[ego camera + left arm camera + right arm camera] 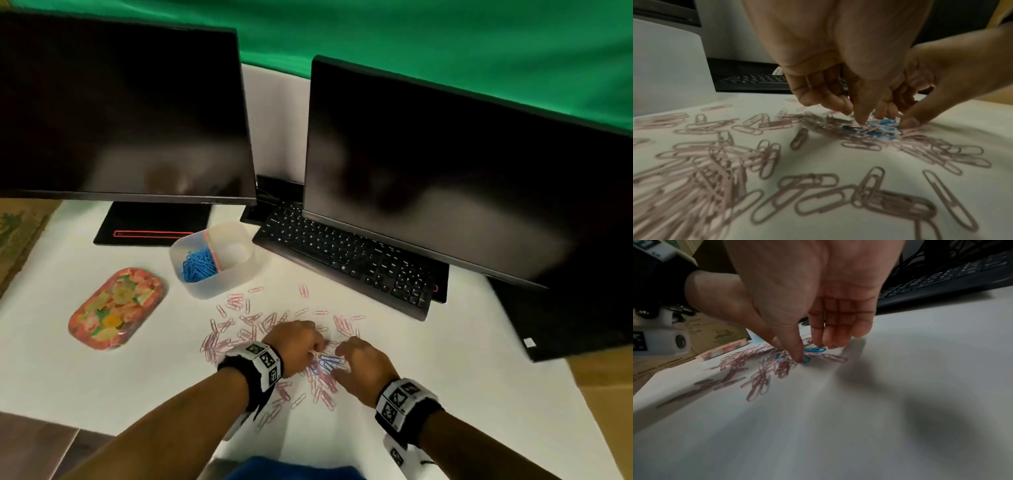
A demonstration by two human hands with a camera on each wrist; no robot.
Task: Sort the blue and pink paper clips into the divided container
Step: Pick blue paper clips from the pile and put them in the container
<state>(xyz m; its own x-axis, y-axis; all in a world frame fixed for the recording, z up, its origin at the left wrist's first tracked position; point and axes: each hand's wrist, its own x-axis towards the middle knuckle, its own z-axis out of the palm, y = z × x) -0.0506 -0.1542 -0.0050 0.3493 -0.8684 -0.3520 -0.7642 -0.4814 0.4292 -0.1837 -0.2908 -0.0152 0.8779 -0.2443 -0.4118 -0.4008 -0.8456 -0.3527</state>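
Two dark monitors (123, 102), kbd (346, 253), floral tray (116, 308) on white sheet (445, 394).

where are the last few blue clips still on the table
In the head view the loose blue clips lie low in the middle, on the white table among pink clips, between the left hand and the right hand.

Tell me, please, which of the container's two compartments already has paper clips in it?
The left compartment of the container, nearest the flowered tray. It holds a heap of blue clips; the right compartment beside the keyboard looks empty.
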